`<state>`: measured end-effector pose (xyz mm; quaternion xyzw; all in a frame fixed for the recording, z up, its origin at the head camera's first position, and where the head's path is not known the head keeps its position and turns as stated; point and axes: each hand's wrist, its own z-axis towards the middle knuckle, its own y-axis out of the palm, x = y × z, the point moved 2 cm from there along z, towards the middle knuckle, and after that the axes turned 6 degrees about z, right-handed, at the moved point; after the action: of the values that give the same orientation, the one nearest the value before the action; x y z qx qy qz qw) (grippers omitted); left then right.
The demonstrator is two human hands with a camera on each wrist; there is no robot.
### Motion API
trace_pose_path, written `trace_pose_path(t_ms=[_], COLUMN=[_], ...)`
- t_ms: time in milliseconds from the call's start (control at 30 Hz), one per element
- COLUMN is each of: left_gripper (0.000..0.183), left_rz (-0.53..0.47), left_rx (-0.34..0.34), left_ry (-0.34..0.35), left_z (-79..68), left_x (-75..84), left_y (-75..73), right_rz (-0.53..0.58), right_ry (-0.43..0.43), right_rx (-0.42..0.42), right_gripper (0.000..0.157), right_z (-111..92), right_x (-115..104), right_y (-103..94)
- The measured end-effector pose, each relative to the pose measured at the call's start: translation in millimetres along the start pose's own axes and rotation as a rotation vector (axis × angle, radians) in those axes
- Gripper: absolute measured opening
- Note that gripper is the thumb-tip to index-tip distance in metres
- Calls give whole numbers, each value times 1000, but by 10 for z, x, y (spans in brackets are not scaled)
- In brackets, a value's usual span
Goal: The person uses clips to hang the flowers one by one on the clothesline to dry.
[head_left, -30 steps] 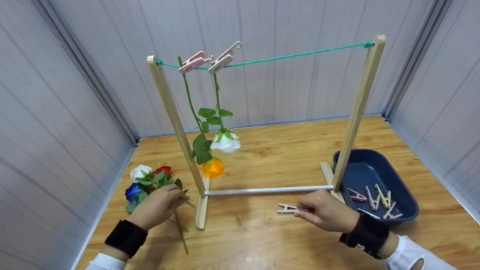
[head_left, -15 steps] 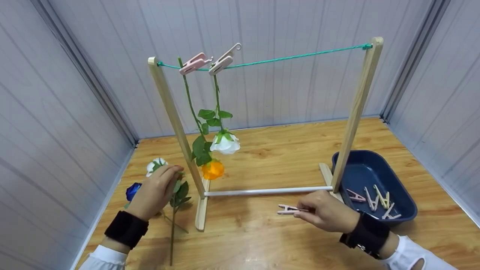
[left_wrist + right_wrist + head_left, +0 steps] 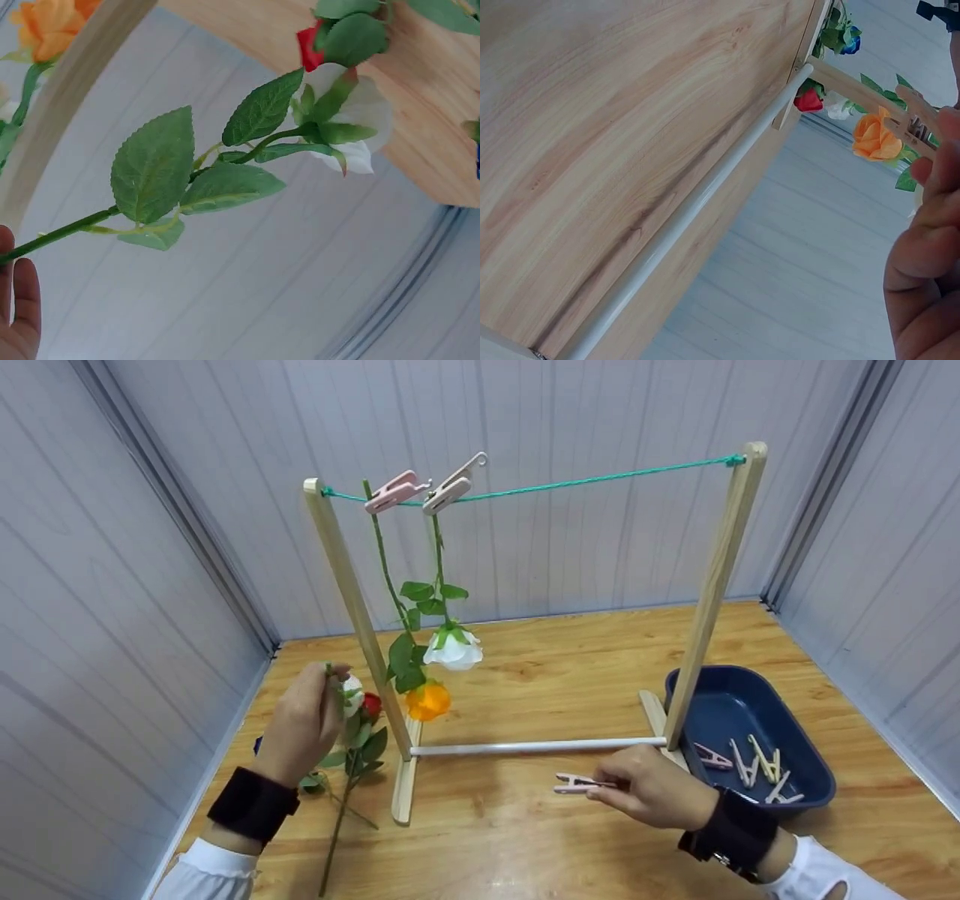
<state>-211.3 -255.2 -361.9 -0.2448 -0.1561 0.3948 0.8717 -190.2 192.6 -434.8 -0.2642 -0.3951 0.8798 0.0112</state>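
Note:
My left hand (image 3: 302, 724) pinches the green stem of a white rose (image 3: 360, 120), lifted off the table at the left. In the left wrist view the stem runs from the fingertips past several leaves to the bloom. A red rose (image 3: 371, 706) lies on the table behind it, and a blue rose (image 3: 850, 41) is mostly hidden by the hand in the head view. My right hand (image 3: 651, 787) pinches a pale pink clothespin (image 3: 576, 784) in front of the frame's white bar. From the green cord (image 3: 570, 484), two clothespins hold an orange rose (image 3: 428, 701) and another white rose (image 3: 454, 649) head down.
A wooden frame with a left post (image 3: 351, 600) and a right post (image 3: 716, 592) stands on the table, joined low down by a white bar (image 3: 525, 748). At the right, a dark blue basin (image 3: 739, 694) contains several clothespins. Panel walls enclose the table's back and sides.
The left hand has drawn a white rose up from the bunch, moving slightly up and left. The red rose and its stem have shifted. The right hand keeps its place with the clothespin.

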Motion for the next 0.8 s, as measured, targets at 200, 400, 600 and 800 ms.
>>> trace_pose_path(t_ms=[200, 400, 600, 800], left_gripper=[27, 26, 31, 33], left_rz=[-146, -346, -646, -766], left_rx=[88, 144, 141, 134], left_ry=[-62, -165, -289, -367], left_z=[200, 403, 529, 567], left_x=[136, 322, 498, 636], left_y=[-55, -91, -91, -3], right_rz=[-4, -3, 18, 29], right_ry=[-17, -9, 9, -11], right_rx=[17, 8, 2, 32], right_gripper=[22, 22, 19, 20], right_z=[6, 4, 20, 121], right_x=[-9, -13, -20, -60], right_y=[0, -1, -28, -120])
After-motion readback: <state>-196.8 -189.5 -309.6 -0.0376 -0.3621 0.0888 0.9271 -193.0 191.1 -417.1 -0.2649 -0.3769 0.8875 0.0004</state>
